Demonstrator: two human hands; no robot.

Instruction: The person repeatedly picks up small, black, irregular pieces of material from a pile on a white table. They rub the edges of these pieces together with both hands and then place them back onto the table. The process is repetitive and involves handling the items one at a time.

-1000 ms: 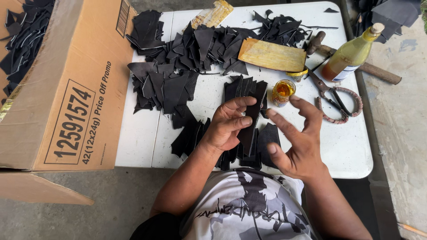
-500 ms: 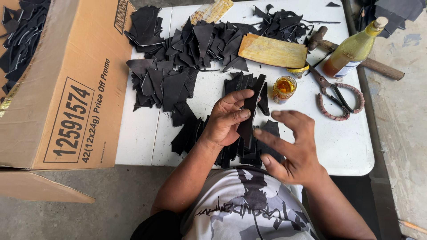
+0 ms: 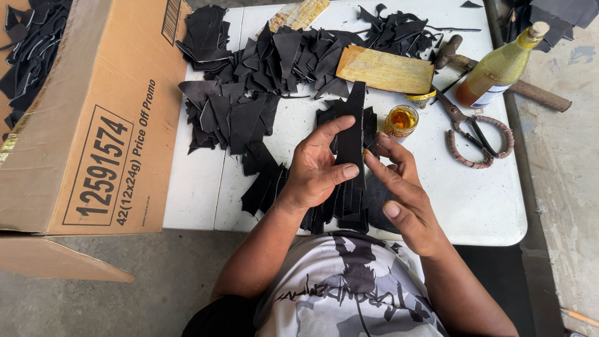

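Your left hand [image 3: 315,168] has its fingers pinched on a long black strip [image 3: 351,131] held up over the white surface [image 3: 480,200] — your right hand [image 3: 399,187] touches its edge, fingers loosely apart — it looks thin, light and bendy, so grip its middle.

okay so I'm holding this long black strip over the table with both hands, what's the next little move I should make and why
Probably lower the long black leather strip onto the stack of similar black strips just beneath your hands. Your left hand pinches it upright between thumb and fingers, your right hand only touches its edge, and the stack lies at the near edge of the white table, so it is the closest matching spot.
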